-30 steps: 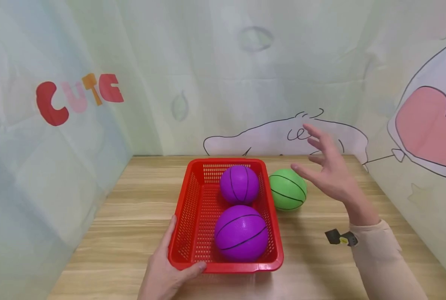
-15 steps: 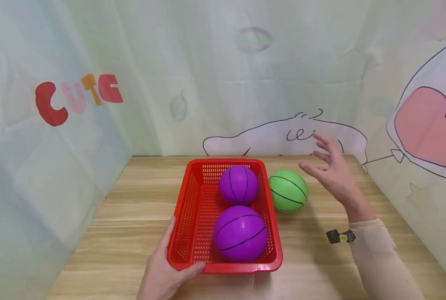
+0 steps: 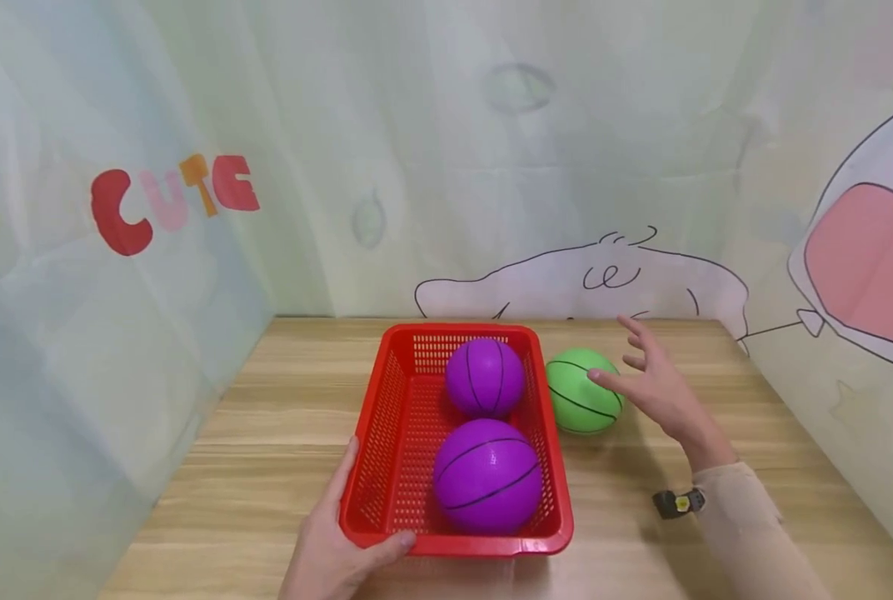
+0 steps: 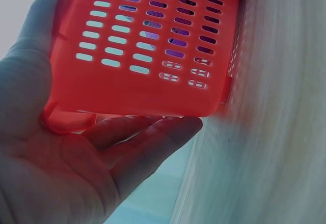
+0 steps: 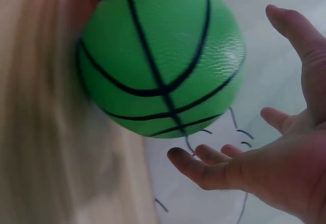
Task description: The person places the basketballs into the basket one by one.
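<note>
A red plastic basket with slotted walls stands on the table. Two purple balls with black lines lie along its right side, a smaller ball at the back and a larger ball in front. My left hand grips the basket's near left corner, thumb over the front rim, fingers along the outer left wall. Just outside the basket's right wall rests a green ball. Beside and above it my right hand is spread, holding nothing; in the right wrist view its fingers are apart from the ball.
The wooden table extends to both sides of the basket. Printed cloth hangs behind the table and along its left and right sides. A small dark device is at the right wrist.
My right hand drew slightly away to the right, then came down and left toward the green ball. The left hand keeps its grip on the basket. The head view has shifted slightly.
</note>
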Demonstrator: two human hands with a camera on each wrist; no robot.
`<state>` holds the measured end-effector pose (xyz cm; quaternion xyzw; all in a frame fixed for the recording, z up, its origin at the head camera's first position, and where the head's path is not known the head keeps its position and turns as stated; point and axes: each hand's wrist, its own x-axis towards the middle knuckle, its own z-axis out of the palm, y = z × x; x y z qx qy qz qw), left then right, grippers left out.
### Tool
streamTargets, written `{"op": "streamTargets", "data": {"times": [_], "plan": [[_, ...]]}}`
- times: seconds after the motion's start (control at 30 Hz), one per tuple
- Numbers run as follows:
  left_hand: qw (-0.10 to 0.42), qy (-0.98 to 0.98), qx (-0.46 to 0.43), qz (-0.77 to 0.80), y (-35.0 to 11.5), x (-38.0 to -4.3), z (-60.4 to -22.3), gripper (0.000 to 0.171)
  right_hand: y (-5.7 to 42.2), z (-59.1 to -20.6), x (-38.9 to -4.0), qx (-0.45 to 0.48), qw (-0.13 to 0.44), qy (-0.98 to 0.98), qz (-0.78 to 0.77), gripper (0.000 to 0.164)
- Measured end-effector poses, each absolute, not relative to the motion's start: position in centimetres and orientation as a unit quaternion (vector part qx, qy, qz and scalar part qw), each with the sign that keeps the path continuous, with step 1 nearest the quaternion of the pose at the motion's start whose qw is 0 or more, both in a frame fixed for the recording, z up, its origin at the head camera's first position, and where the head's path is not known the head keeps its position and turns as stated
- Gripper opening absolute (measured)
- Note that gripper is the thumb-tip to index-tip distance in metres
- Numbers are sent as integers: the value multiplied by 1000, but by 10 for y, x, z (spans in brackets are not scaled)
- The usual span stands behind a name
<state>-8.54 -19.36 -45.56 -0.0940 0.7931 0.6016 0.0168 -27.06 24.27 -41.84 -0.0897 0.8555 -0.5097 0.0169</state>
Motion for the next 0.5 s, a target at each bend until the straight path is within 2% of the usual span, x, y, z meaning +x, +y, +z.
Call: {"op": "streamTargets", "data": {"times": [0.27, 0.5], "plan": [[18, 793, -111, 598, -194, -84, -455, 136, 233, -441, -269, -97, 59, 844, -524, 115], [8, 784, -101, 613, -191, -85, -455, 132, 227, -454, -267, -93, 52, 845, -525, 110]]}}
